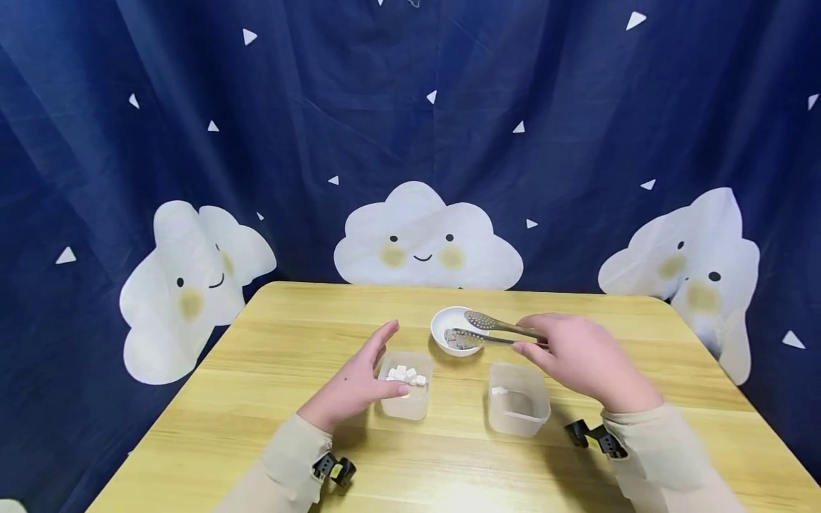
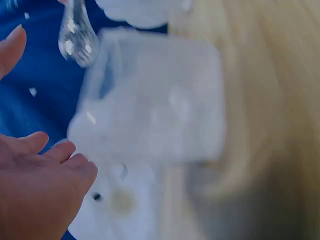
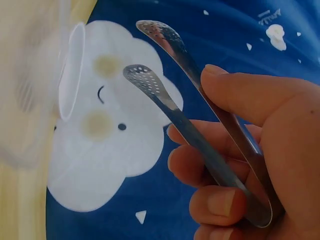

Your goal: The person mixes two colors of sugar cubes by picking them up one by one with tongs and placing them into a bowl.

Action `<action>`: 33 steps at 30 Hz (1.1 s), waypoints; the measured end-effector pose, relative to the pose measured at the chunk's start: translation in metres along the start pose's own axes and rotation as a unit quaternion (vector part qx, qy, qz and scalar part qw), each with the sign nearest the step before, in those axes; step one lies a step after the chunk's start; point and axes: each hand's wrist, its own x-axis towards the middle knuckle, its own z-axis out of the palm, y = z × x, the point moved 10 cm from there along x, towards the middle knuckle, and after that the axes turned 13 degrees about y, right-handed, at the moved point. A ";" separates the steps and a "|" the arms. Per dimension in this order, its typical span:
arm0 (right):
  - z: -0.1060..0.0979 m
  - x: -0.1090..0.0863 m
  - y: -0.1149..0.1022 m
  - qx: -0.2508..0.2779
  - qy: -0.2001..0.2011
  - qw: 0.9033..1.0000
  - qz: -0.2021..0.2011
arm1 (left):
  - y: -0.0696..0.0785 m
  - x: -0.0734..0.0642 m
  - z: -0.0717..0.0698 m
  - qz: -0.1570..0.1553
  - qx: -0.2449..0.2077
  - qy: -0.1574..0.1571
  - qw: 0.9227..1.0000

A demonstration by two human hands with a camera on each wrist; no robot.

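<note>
My right hand grips metal tongs with perforated tips; the tips stand apart with nothing between them. In the right wrist view the tongs are raised above the table. The head view shows their tips over a small white bowl, where something grey and patterned shows. My left hand is spread beside a clear plastic container holding several white cubes. Its fingers lie near the container wall in the left wrist view; contact is hard to tell.
A second clear container stands below the right hand, with a little white piece inside. The wooden table ends at a dark blue curtain with cloud prints. Both wrists carry small black cameras.
</note>
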 end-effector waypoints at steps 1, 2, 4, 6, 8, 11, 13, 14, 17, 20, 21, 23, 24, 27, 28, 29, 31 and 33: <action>0.001 0.001 -0.005 0.004 0.000 1.000 -0.006 | -0.006 0.001 -0.001 0.001 -0.002 -0.004 1.000; 0.002 0.003 -0.010 0.008 0.001 1.000 -0.013 | -0.010 0.001 -0.001 0.000 -0.005 -0.012 1.000; 0.006 0.005 -0.020 0.017 0.001 1.000 -0.026 | -0.018 0.002 -0.001 0.002 -0.014 -0.028 1.000; 0.010 0.008 -0.029 0.025 -0.001 0.999 -0.036 | -0.025 0.001 0.001 -0.002 -0.022 -0.043 0.999; 0.014 0.010 -0.038 0.031 -0.003 0.999 -0.045 | -0.030 0.001 0.003 -0.009 -0.037 -0.056 0.998; 0.020 0.013 -0.051 0.034 -0.008 0.998 -0.057 | -0.037 0.000 0.005 -0.020 -0.067 -0.072 0.995; 0.024 0.014 -0.058 0.035 -0.013 0.997 -0.064 | -0.041 0.000 0.009 -0.030 -0.097 -0.086 0.991; 0.027 0.014 -0.061 0.033 -0.016 0.997 -0.068 | -0.044 -0.001 0.011 -0.036 -0.110 -0.094 0.989; 0.034 0.015 -0.068 0.028 -0.026 0.996 -0.076 | -0.051 -0.003 0.016 -0.051 -0.136 -0.106 0.984; 0.042 0.016 -0.074 0.023 -0.038 0.996 -0.082 | -0.057 -0.004 0.017 -0.058 -0.127 -0.100 0.985; 0.044 0.016 -0.076 0.023 -0.042 0.995 -0.084 | -0.058 -0.004 0.016 -0.058 -0.122 -0.095 0.986; 0.048 0.017 -0.081 0.022 -0.045 0.995 -0.090 | -0.059 -0.004 0.016 -0.058 -0.121 -0.090 0.987; 0.049 0.017 -0.083 0.024 -0.044 0.994 -0.093 | -0.059 -0.004 0.017 -0.057 -0.122 -0.089 0.987; 0.051 0.018 -0.090 0.026 -0.038 0.994 -0.103 | -0.058 -0.004 0.019 -0.056 -0.135 -0.088 0.985; 0.052 0.018 -0.093 0.026 -0.035 0.993 -0.107 | -0.057 -0.004 0.019 -0.056 -0.139 -0.088 0.985; 0.052 0.019 -0.094 0.024 -0.033 0.993 -0.109 | -0.056 -0.004 0.020 -0.057 -0.140 -0.088 0.985; 0.054 0.019 -0.098 0.021 -0.031 0.993 -0.112 | -0.056 -0.004 0.021 -0.061 -0.145 -0.086 0.984; 0.056 0.020 -0.100 0.017 -0.030 0.993 -0.112 | -0.057 -0.004 0.023 -0.066 -0.148 -0.087 0.983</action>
